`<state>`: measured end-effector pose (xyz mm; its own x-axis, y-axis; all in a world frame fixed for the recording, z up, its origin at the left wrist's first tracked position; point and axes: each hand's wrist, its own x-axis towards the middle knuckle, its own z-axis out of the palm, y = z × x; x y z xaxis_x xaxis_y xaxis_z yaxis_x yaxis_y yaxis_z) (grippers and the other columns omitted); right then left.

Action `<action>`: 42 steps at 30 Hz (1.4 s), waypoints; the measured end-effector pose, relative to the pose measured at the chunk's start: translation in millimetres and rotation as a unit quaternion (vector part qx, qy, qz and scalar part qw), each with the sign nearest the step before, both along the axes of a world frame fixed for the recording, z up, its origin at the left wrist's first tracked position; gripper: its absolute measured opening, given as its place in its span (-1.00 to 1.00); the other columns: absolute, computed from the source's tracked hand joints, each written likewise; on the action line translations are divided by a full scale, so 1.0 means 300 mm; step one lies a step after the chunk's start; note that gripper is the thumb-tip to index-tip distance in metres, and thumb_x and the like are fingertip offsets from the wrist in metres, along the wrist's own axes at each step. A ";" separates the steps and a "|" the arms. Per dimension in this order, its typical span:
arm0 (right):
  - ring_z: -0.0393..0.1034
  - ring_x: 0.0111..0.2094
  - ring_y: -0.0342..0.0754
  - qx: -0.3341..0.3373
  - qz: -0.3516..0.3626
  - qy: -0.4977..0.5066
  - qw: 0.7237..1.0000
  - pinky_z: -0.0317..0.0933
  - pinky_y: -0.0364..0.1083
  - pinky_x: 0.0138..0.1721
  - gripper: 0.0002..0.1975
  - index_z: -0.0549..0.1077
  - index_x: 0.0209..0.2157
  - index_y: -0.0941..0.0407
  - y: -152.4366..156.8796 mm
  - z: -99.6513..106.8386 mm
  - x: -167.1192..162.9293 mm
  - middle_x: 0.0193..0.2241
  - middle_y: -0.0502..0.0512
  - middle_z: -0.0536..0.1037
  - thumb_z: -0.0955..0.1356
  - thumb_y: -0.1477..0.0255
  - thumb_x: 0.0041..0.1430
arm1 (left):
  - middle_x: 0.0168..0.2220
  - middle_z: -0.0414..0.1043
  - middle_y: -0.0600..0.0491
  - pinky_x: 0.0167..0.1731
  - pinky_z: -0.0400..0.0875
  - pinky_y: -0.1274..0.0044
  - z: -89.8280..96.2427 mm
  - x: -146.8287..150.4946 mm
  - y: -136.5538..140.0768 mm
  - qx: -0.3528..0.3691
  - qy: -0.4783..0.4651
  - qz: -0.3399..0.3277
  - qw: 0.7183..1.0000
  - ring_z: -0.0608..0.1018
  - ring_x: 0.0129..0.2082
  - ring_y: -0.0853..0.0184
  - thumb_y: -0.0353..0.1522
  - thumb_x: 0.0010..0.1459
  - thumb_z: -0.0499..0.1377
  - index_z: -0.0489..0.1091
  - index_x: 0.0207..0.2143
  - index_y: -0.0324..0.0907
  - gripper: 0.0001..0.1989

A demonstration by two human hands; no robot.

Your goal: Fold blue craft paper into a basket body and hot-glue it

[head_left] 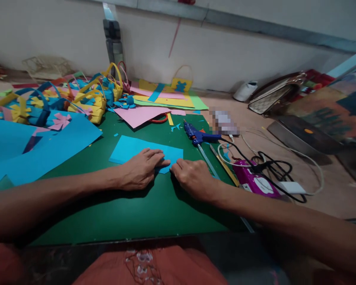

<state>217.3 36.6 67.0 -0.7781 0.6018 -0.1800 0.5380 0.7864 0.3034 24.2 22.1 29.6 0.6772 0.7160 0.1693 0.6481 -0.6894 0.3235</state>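
A small piece of bright blue paper (139,145), with straight folded edges, lies on a green mat (115,215). My left hand (142,168) rests flat across its near side, fingers stretched out and pressing down. At the paper's right near corner, my right hand (192,174) is closed with its fingers curled, gripping the edge. The fingertips of both hands are close together, and the near edge is partly hidden beneath them. Just beyond my right hand lies a blue glue gun (195,134) with a clear glue stick (207,160) coming from its back.
A large blue sheet (62,152) covers the mat's left. Behind it are several small paper baskets (90,105). Pink paper (141,114) partly covers red-handled scissors (160,118). On the right are a purple power strip (255,180), tangled cables (280,168) and a phone (225,122).
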 end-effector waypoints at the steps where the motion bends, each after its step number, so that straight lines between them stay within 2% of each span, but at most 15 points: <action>1: 0.30 -0.47 -0.06 -0.005 0.004 0.000 1.000 -0.31 -0.08 -0.58 -0.75 0.40 -0.36 0.22 -0.003 0.001 -0.005 -0.44 0.20 0.48 0.12 0.61 0.18 | 0.02 0.23 -0.22 0.02 0.22 0.19 -0.004 0.000 0.000 0.000 0.007 -0.001 1.000 0.25 0.09 0.12 -0.52 0.02 -0.11 0.07 0.00 -0.31 -0.57; 9: 0.32 -0.46 -0.04 -0.011 0.035 0.011 0.999 -0.28 -0.08 -0.58 -0.75 0.40 -0.39 0.23 -0.010 0.003 -0.018 -0.45 0.22 0.48 0.13 0.64 0.15 | 0.07 0.23 -0.20 0.09 0.13 0.14 -0.016 0.002 0.000 -0.009 0.022 0.006 1.000 0.17 0.18 0.14 -0.52 0.06 -0.10 0.08 0.03 -0.28 -0.58; 15: 0.31 -0.51 -0.07 0.056 0.092 0.048 0.993 -0.30 -0.08 -0.59 -0.77 0.38 -0.44 0.21 -0.024 -0.035 -0.028 -0.43 0.21 0.49 0.14 0.65 0.12 | 0.08 0.23 -0.26 0.11 0.11 0.15 -0.013 0.006 0.000 -0.012 0.028 0.008 1.000 0.18 0.18 0.12 -0.51 0.06 -0.10 0.09 0.02 -0.34 -0.59; 20: 0.27 -0.55 -0.07 0.081 0.130 0.052 0.987 -0.32 -0.08 -0.58 -0.74 0.37 -0.46 0.20 -0.021 -0.049 -0.016 -0.56 0.15 0.42 0.12 0.65 0.12 | 0.08 0.24 -0.23 0.09 0.12 0.13 -0.012 0.010 -0.004 -0.010 0.037 0.010 0.999 0.16 0.20 0.12 -0.51 0.07 -0.09 0.08 0.05 -0.33 -0.56; 22: 0.27 -0.55 -0.08 0.075 0.112 0.041 0.990 -0.31 -0.08 -0.58 -0.74 0.38 -0.45 0.21 -0.003 -0.041 0.001 -0.56 0.16 0.42 0.12 0.65 0.12 | 0.09 0.23 -0.22 0.10 0.11 0.13 -0.012 0.009 -0.004 -0.011 0.040 0.007 0.999 0.15 0.20 0.12 -0.52 0.08 -0.09 0.07 0.06 -0.31 -0.55; 26: 0.26 -0.53 -0.09 0.060 0.021 0.004 0.998 -0.31 -0.09 -0.59 -0.75 0.40 -0.44 0.23 0.041 -0.016 0.030 -0.50 0.21 0.45 0.13 0.64 0.12 | 0.11 0.21 -0.21 0.09 0.10 0.11 -0.015 0.007 -0.002 -0.007 0.037 -0.002 0.999 0.15 0.21 0.13 -0.53 0.09 -0.10 0.05 0.09 -0.29 -0.54; 29: 0.29 -0.50 -0.07 0.048 -0.009 -0.011 0.999 -0.31 -0.09 -0.59 -0.75 0.41 -0.41 0.24 0.045 -0.004 0.026 -0.46 0.24 0.47 0.13 0.63 0.13 | 0.10 0.22 -0.21 0.08 0.12 0.11 -0.020 0.007 -0.001 -0.002 0.035 -0.004 0.999 0.16 0.20 0.13 -0.52 0.10 -0.09 0.04 0.10 -0.28 -0.54; 34: 0.32 -0.47 -0.05 0.013 0.026 0.012 1.000 -0.29 -0.08 -0.58 -0.72 0.40 -0.36 0.24 0.000 -0.011 -0.017 -0.44 0.22 0.47 0.10 0.62 0.18 | 0.10 0.22 -0.22 0.09 0.12 0.12 -0.022 0.009 -0.003 -0.002 0.022 0.007 1.000 0.20 0.18 0.14 -0.52 0.06 -0.07 0.06 0.04 -0.28 -0.56; 42: 0.35 -0.45 -0.03 0.026 0.083 0.028 0.996 -0.20 -0.09 -0.59 -0.73 0.38 -0.38 0.22 -0.025 -0.033 -0.037 -0.36 0.23 0.48 0.10 0.65 0.16 | 0.12 0.19 -0.27 0.12 0.11 0.17 -0.024 0.010 -0.005 -0.006 0.016 0.017 1.000 0.21 0.18 0.15 -0.51 0.05 -0.06 0.07 -0.01 -0.31 -0.60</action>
